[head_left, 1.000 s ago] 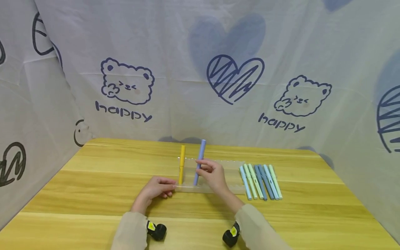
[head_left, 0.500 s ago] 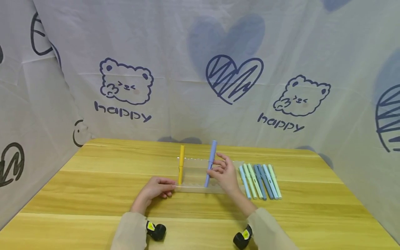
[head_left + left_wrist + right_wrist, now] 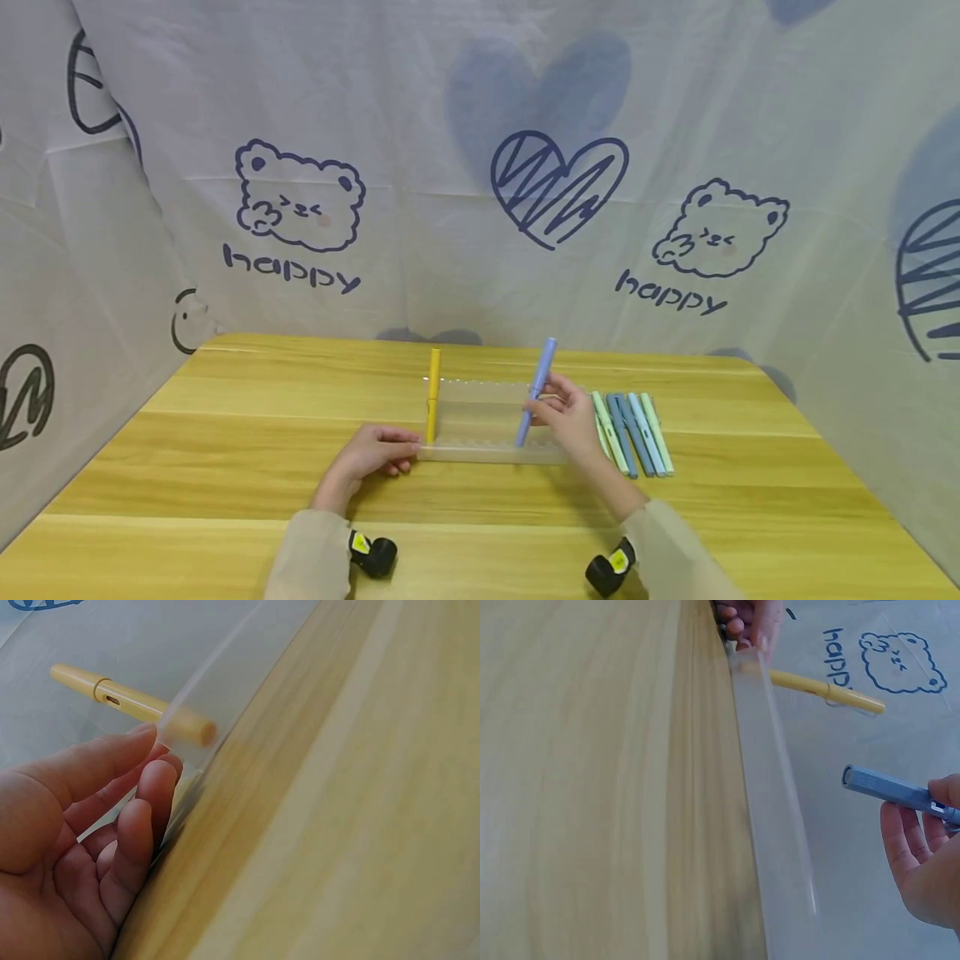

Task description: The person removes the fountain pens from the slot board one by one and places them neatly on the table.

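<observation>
My right hand pinches a periwinkle-blue pen between thumb and fingers, tilted with its top to the right. In the right wrist view the end of the blue pen hangs clear of the rack's front lip. A clear plastic pen rack with notched edges lies on the table. At its left end my left hand pinches the corner; the left wrist view has the thumb at the lip. A yellow pen stands in the rack's leftmost place, close to that thumb.
Several pens in pale green, light blue and dark blue lie side by side on the wooden table, right of the rack. Partly behind the right hand is the row's left side. A printed white cloth hangs behind the table.
My right hand has carried the blue pen rightward along the rack, and now overlaps the leftmost pens of the row. My left hand and the yellow pen have stayed in place.
</observation>
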Motion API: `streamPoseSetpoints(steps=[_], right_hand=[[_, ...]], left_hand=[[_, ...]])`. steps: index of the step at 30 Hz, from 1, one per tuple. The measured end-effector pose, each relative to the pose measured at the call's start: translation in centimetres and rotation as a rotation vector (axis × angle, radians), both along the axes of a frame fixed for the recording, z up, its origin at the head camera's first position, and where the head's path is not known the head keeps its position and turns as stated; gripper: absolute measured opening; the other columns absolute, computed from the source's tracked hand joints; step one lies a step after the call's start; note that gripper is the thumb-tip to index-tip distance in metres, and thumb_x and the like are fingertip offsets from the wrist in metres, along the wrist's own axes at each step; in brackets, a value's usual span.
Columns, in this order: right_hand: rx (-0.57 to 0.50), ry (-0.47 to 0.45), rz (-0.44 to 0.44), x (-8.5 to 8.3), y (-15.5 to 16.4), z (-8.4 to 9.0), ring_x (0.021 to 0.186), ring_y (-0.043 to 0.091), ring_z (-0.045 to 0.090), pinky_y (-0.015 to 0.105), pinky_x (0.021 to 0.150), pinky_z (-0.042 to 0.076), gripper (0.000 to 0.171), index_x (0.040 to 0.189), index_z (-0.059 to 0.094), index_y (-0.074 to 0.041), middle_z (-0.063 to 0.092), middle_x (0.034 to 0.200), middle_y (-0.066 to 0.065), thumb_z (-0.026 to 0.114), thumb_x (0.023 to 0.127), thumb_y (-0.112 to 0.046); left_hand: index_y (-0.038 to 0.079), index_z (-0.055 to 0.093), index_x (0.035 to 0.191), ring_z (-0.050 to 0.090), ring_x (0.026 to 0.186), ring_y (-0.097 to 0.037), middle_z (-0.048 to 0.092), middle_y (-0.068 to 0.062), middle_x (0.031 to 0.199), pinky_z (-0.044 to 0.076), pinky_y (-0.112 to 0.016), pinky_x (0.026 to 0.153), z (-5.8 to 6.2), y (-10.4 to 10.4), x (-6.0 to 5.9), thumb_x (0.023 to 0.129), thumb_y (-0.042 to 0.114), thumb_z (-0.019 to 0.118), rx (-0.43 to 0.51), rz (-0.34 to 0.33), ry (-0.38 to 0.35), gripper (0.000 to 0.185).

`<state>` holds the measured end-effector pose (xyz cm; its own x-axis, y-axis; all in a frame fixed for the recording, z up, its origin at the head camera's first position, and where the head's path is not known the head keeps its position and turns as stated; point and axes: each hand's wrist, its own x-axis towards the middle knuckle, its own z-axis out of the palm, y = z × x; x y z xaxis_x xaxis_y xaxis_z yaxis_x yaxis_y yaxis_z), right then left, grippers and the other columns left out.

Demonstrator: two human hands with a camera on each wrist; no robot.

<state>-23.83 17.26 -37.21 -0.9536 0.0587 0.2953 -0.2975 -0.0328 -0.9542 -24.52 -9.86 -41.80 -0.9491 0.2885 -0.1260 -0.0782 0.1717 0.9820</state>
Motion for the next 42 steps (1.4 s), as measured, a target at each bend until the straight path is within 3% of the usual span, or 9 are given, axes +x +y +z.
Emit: streamPoseSetpoints(steps=[8,14,15,19,22,25,30,35,42], right_hand=[[0.015,0.009,-0.041,0.4,2.6,0.3,0.066,0.010,0.061,0.029,0.059,0.053,0.032,0.110,0.051,0.015,0.057,0.086,0.014,0.058,0.078,0.015],[0.054,-0.017,-0.098,0.9,4.6,0.6,0.065,0.009,0.061,0.028,0.057,0.052,0.039,0.115,0.051,0.012,0.062,0.084,0.009,0.060,0.077,0.013],[0.043,0.007,-0.072,0.1,5.6,-0.5,0.065,0.010,0.061,0.028,0.057,0.052,0.039,0.115,0.053,0.010,0.064,0.083,0.008,0.062,0.077,0.010],[0.021,0.089,-0.048,-0.1,7.3,-1.2,0.065,0.011,0.062,0.027,0.054,0.052,0.040,0.113,0.055,0.007,0.064,0.082,0.009,0.067,0.075,0.005],[0.026,0.101,-0.063,-0.1,8.4,-1.2,0.066,0.011,0.062,0.026,0.053,0.052,0.042,0.114,0.056,0.004,0.065,0.084,0.009,0.069,0.074,0.002],[0.021,0.131,-0.051,-1.1,10.5,-2.9,0.068,0.011,0.063,0.025,0.053,0.052,0.044,0.116,0.056,-0.001,0.064,0.092,0.010,0.070,0.074,0.000],[0.043,0.140,-0.047,-0.8,12.5,-3.7,0.073,0.009,0.062,0.024,0.054,0.051,0.050,0.123,0.052,-0.005,0.054,0.105,0.003,0.069,0.076,-0.002],[0.078,0.106,-0.100,-0.4,14.0,-3.4,0.072,0.012,0.062,0.030,0.054,0.052,0.054,0.124,0.047,0.000,0.050,0.106,0.008,0.070,0.075,-0.001],[0.119,0.122,-0.201,-3.3,18.8,-6.4,0.068,0.014,0.063,0.033,0.050,0.051,0.059,0.124,0.050,-0.008,0.054,0.105,0.008,0.074,0.071,-0.001]], left_hand=[[-0.011,0.061,0.102,0.055,0.056,-0.009,0.063,-0.006,0.070,0.046,-0.019,0.051,-0.1,0.0,-0.1,0.082,0.006,0.062,0.001,-0.001,-0.003,0.026],[-0.011,0.061,0.102,0.055,0.056,-0.009,0.063,-0.006,0.070,0.046,-0.019,0.051,-0.1,0.0,-0.2,0.082,0.006,0.062,-0.002,-0.002,0.002,0.026],[-0.011,0.061,0.102,0.055,0.056,-0.009,0.063,-0.006,0.070,0.046,-0.019,0.051,-0.1,0.0,-0.2,0.082,0.006,0.062,-0.003,-0.002,0.002,0.026],[-0.011,0.061,0.102,0.056,0.056,-0.009,0.064,-0.006,0.071,0.046,-0.019,0.051,-0.2,-0.1,-0.2,0.082,0.006,0.062,-0.002,0.000,0.000,0.026],[-0.011,0.061,0.102,0.056,0.056,-0.009,0.064,-0.006,0.072,0.046,-0.019,0.051,-0.2,-0.1,-0.2,0.082,0.006,0.062,0.002,0.001,-0.001,0.026],[-0.011,0.061,0.102,0.056,0.056,-0.009,0.064,-0.006,0.072,0.046,-0.020,0.051,-0.2,-0.1,-0.2,0.082,0.005,0.062,0.005,-0.001,-0.002,0.026],[-0.012,0.061,0.102,0.055,0.055,-0.009,0.063,-0.006,0.071,0.046,-0.019,0.050,-0.1,-0.1,-0.1,0.082,0.005,0.062,0.007,-0.003,-0.005,0.026],[-0.012,0.060,0.102,0.055,0.055,-0.009,0.063,-0.005,0.070,0.045,-0.019,0.049,0.0,-0.1,-0.2,0.082,0.005,0.062,0.010,-0.011,0.004,0.027],[-0.012,0.060,0.102,0.055,0.055,-0.009,0.063,-0.005,0.070,0.045,-0.019,0.050,0.0,-0.1,-0.1,0.082,0.004,0.061,0.007,-0.010,-0.004,0.026]])
